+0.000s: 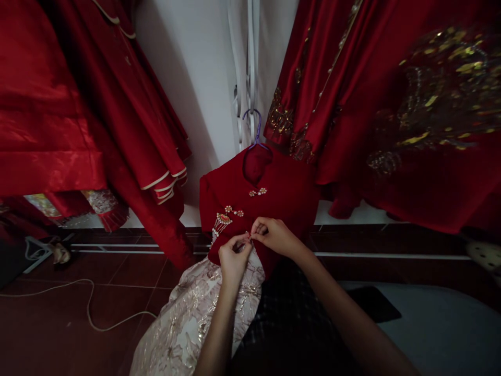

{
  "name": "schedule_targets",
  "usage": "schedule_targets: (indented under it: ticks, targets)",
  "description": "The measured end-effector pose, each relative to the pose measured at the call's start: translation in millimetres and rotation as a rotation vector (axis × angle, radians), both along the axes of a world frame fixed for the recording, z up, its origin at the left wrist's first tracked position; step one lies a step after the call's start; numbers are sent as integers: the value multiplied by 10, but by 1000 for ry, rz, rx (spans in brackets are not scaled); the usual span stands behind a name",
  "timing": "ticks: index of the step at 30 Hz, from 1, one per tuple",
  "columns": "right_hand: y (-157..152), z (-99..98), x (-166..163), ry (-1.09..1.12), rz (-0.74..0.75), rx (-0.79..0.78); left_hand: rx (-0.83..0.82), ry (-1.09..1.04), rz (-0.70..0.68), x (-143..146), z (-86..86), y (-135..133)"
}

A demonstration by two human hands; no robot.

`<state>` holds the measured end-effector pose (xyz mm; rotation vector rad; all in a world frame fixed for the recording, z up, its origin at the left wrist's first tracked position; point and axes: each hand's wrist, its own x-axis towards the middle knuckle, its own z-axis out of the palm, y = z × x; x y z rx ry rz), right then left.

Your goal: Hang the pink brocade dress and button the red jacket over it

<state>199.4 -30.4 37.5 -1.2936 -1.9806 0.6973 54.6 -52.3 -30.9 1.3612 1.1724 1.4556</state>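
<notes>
A red top (pixel 223 185) hangs on a purple hanger (pixel 258 133), and a pale floral skirt (pixel 188 308) with gold pattern extends below it. Low on the top's front, my left hand (pixel 234 255) and my right hand (pixel 277 236) meet, each closed in a pinch on its front edge. The tiny piece between their fingertips is too small to make out. Above my hands sit a beaded clasp (pixel 258 192) near the collar and a second beaded clasp (pixel 235 211) to the left. A fan-shaped beaded ornament (pixel 223 219) with strands dangles beside the second one.
Red garments (pixel 144 104) hang at left, and a sequined red garment (pixel 450 94) hangs at right. A white rail (pixel 391 256) runs low across the floor. A cable (pixel 92 308) curls at left. At right a dark flat object (pixel 373 303) rests on a grey surface (pixel 438 329).
</notes>
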Motion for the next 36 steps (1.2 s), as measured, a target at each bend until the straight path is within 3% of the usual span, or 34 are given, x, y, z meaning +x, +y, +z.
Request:
schedule_targets:
  ticks: [7, 11, 13, 16, 19, 21, 23, 27, 32, 34, 36]
  targets:
    - [3, 5, -5, -35, -4, 32, -83, 31, -39, -58, 85, 74]
    - [42, -51, 37, -52, 32, 14, -45, 85, -186, -108, 126, 119]
    - [57, -81, 80, -67, 64, -3, 11, 202, -259, -184, 187, 52]
    - [44, -93, 137, -132, 134, -10, 13, 571, -284, -419, 311, -176]
    - [-10, -86, 122, -227, 154, 0, -279, 962, -264, -748, 365, -435]
    - [-48, -96, 59, -291, 108, 18, -491, 1082, -281, -943, 328, -551]
    - [-70, -127, -30, -358, 59, 40, -568, 1087, -341, -1069, 247, -605]
    - [-28, -237, -175, -468, -42, 47, -453, 1061, -380, -1096, 61, -604]
    - [91, -321, -159, -281, -121, 122, -402, 1149, -142, -896, 13, -611]
    - [124, -281, -117, -161, -96, 144, -412, 969, -113, -767, 101, -611]
    - [153, -183, -81, -67, -66, 154, -437, 646, -229, -600, 246, -602]
